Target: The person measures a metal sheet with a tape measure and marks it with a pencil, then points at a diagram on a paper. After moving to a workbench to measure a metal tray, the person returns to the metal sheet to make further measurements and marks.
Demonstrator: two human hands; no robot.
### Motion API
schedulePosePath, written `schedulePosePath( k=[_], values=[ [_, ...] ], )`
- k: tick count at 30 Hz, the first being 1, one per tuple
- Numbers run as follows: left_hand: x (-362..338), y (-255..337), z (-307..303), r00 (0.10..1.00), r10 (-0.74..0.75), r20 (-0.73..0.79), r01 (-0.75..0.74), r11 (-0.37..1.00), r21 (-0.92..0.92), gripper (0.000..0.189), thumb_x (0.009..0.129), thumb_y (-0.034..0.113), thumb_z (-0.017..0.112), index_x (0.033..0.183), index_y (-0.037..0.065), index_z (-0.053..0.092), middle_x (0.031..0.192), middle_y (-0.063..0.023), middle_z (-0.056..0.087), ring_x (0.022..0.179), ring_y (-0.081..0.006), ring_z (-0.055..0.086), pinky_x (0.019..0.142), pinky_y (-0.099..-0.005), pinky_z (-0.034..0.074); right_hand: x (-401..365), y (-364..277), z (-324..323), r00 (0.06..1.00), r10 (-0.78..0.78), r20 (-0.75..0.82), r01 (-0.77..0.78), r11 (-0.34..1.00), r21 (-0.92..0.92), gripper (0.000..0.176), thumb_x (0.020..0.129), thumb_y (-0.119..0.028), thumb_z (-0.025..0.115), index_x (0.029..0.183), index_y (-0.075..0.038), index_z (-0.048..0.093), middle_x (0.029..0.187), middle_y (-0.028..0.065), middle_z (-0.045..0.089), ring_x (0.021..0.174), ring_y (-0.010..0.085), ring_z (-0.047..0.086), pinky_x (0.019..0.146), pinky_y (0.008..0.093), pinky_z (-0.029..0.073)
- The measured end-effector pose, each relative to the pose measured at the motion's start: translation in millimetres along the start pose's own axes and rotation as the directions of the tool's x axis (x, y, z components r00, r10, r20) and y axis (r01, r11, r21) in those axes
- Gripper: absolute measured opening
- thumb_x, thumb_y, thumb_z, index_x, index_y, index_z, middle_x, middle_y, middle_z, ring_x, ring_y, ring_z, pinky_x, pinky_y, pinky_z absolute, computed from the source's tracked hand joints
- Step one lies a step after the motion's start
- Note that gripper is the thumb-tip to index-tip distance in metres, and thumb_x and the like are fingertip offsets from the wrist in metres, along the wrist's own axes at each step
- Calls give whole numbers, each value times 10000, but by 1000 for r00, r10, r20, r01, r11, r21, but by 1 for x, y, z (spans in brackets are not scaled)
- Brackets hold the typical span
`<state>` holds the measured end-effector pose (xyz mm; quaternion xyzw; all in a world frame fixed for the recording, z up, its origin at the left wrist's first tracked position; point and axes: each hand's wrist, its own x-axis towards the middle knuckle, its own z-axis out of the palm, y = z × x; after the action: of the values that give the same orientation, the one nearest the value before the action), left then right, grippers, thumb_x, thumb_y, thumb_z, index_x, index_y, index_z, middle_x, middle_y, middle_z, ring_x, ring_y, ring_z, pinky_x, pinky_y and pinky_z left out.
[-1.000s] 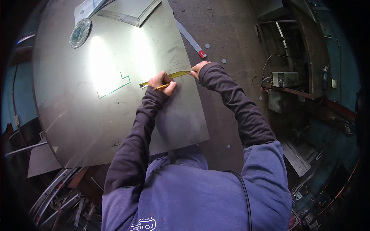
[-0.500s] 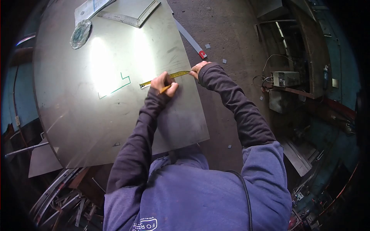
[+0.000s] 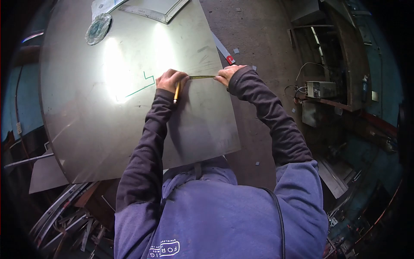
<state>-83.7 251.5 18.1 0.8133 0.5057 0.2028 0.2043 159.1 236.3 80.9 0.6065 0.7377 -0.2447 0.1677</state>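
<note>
A yellow tape measure blade (image 3: 202, 77) stretches between my two hands near the right edge of a metal sheet (image 3: 202, 125). My left hand (image 3: 170, 80) is closed at the tape's left end, which its fingers hide. A yellow pencil (image 3: 177, 93) is also held in this hand, pointing down toward my body. At the sheet's edge, my right hand (image 3: 230, 74) pinches the other end of the blade; the tape's case is hidden. Just left of my left hand, a green stepped line (image 3: 137, 90) is drawn on the sheet.
An angled metal square (image 3: 166, 16), papers (image 3: 100, 6) and a round plastic-wrapped object (image 3: 98, 29) lie on the sheet's far side. A straight bar with a red end (image 3: 230, 59) is beyond the right edge. Metal offcuts (image 3: 64, 216) are piled below left.
My left hand has moved left and away from me, covering the tape end that showed before. The pencil has turned to point more toward my body. The view has shifted slightly.
</note>
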Motion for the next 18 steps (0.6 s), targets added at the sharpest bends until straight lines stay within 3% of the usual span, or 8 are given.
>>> schedulePosePath(
  k=[1,2,3,5,9,10,14,18],
  values=[
    [-1,-4,-5,999,-31,30,34,994,-101,145,797,321,673,877,200,674,891,0,609,901,-189,577,802,-381,406,0,-4,-3,1000,4,24,-4,1000,14,397,928,-432,406,1004,-119,637,960,86,655,904,272,631,795,399,502],
    [-5,-8,-12,1000,12,-25,-14,997,-72,143,773,298,704,832,171,674,821,-24,615,803,-190,607,754,-359,435,0,-6,-5,999,6,48,-7,1000,26,416,924,-454,409,1003,-119,641,956,92,657,898,273,632,796,397,501],
    [-9,-14,-24,995,46,-85,-56,992,-113,117,758,240,724,781,137,674,767,-48,615,693,-193,620,648,-336,476,1,-7,-5,999,11,51,-12,1000,20,416,924,-454,409,1003,-119,641,956,92,657,898,273,632,796,397,501],
    [-24,-44,-52,991,68,-118,-84,988,-133,83,752,114,717,816,77,678,749,-92,614,659,-229,633,595,-321,501,5,-7,-1,998,57,11,-57,997,51,444,916,-484,410,1017,-122,645,970,88,661,888,276,633,802,393,499],
    [-80,-137,-118,998,-9,-60,5,998,-65,63,780,104,688,828,64,675,757,-100,607,683,-222,617,619,-305,482,19,0,17,989,126,76,-127,992,8,486,905,-534,383,1088,-161,636,1038,89,651,958,283,612,850,396,483],
    [-93,-162,-135,993,16,-115,-21,999,-48,71,757,142,714,787,83,688,720,-84,606,613,-222,605,565,-307,475,17,-3,18,986,153,72,-154,988,2,498,903,-546,369,1114,-177,629,1063,93,644,988,285,602,872,396,474],
    [-153,-260,-198,995,-30,-96,45,986,159,85,771,197,708,825,132,706,773,-53,618,732,-226,583,675,-320,480,12,-15,12,973,213,88,-215,976,14,498,904,-543,376,1128,-175,625,1078,94,640,1004,286,598,881,401,471],
    [-174,-282,-225,995,-97,-19,99,977,188,77,776,199,701,832,145,709,783,-43,628,735,-232,583,697,-323,487,5,-38,11,991,127,30,-126,992,-23,445,906,-499,416,1083,-162,647,1010,116,649,957,302,606,847,395,480]
  ],
)
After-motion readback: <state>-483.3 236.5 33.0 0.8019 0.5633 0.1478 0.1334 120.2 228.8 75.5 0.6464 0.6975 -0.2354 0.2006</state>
